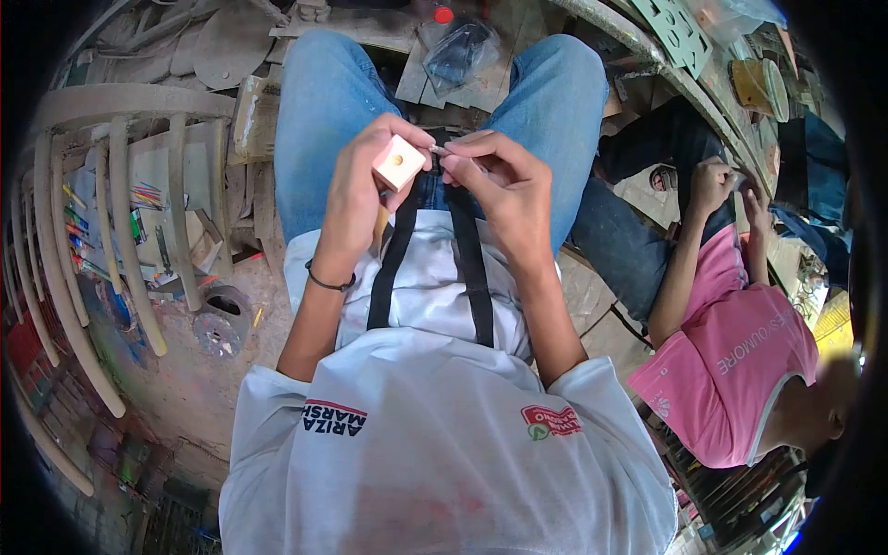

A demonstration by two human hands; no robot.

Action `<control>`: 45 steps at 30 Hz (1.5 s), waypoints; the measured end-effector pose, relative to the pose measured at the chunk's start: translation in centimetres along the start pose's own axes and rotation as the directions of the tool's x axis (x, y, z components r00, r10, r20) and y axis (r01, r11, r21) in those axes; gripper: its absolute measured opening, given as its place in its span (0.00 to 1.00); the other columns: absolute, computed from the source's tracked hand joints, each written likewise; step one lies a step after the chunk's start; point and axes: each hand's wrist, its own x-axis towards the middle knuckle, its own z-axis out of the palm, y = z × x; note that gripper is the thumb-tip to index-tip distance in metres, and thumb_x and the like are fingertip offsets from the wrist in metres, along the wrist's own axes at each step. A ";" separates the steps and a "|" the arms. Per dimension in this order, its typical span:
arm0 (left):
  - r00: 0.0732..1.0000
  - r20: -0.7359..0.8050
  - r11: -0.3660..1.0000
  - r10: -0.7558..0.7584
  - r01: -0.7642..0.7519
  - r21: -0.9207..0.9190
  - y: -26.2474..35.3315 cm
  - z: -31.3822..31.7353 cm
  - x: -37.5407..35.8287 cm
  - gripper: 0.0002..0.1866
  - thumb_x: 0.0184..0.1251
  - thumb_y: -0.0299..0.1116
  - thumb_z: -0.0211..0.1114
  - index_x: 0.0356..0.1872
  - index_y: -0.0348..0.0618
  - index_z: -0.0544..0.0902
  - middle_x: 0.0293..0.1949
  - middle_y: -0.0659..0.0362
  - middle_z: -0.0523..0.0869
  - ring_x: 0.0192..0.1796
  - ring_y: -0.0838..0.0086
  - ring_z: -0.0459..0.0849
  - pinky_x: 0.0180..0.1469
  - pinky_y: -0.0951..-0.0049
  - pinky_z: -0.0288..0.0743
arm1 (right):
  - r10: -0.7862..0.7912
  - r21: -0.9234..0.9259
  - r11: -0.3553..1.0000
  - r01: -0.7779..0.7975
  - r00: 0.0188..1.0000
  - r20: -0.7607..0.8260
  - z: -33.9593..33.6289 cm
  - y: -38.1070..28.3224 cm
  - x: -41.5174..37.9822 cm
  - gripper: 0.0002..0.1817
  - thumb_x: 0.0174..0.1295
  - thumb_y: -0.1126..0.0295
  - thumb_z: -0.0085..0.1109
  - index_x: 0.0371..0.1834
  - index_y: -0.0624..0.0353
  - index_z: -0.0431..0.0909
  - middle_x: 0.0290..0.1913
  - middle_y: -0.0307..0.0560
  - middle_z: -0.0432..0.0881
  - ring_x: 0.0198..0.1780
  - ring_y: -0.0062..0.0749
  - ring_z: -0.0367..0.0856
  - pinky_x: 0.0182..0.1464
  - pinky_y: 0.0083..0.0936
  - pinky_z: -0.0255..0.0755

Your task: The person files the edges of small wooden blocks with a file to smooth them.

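In my left hand [356, 180], fingers wrapped around it, is a small pale wooden block [400, 164] with a round spot, maybe a hole, on the face turned up. My right hand [499, 180] pinches a thin, small stick-like piece [438, 150] between thumb and fingertips. Its near end reaches the fingertips of my left hand; I cannot make out what kind of piece it is. Both hands are close together over my lap, between my knees in blue jeans [555, 102].
On the right sits a person in a pink shirt [731, 361], hands [717, 190] together. A wooden chair-like frame [120, 231] stands at left, with coloured pens [146, 194] behind its slats. A dark plastic bag [460, 57] lies ahead on boards; a round container [220, 324] stands on the floor.
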 end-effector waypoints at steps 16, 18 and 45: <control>0.989 0.131 0.901 -0.072 0.121 -0.416 -1.0 -1.1 0.2 0.25 0.76 0.53 0.35 0.40 0.42 0.72 0.25 0.51 0.80 0.13 0.82 0.66 0.14 0.84 0.54 | -0.164 -0.119 0.980 0.162 0.986 -0.006 0.4 -1.0 -0.6 0.05 0.52 0.86 0.60 0.32 0.70 0.79 0.38 0.48 0.80 0.40 0.26 0.80 0.43 0.19 0.74; 0.985 0.155 0.891 -0.070 0.132 -0.435 -1.2 -1.2 0.1 0.25 0.76 0.52 0.34 0.39 0.42 0.72 0.24 0.51 0.79 0.12 0.83 0.64 0.14 0.84 0.54 | -0.222 -0.210 0.952 0.223 0.975 0.028 0.7 -0.3 -0.5 0.04 0.52 0.85 0.60 0.31 0.69 0.79 0.37 0.47 0.80 0.39 0.25 0.79 0.40 0.18 0.73; 0.936 0.309 0.692 0.167 0.112 -0.713 -1.6 -1.2 -0.1 0.14 0.68 0.40 0.44 0.38 0.37 0.68 0.28 0.53 0.71 0.15 0.83 0.58 0.15 0.84 0.53 | -0.415 -0.352 0.834 0.424 0.904 0.106 1.7 -1.9 -1.6 0.08 0.46 0.86 0.62 0.30 0.65 0.80 0.32 0.46 0.79 0.34 0.30 0.80 0.36 0.22 0.74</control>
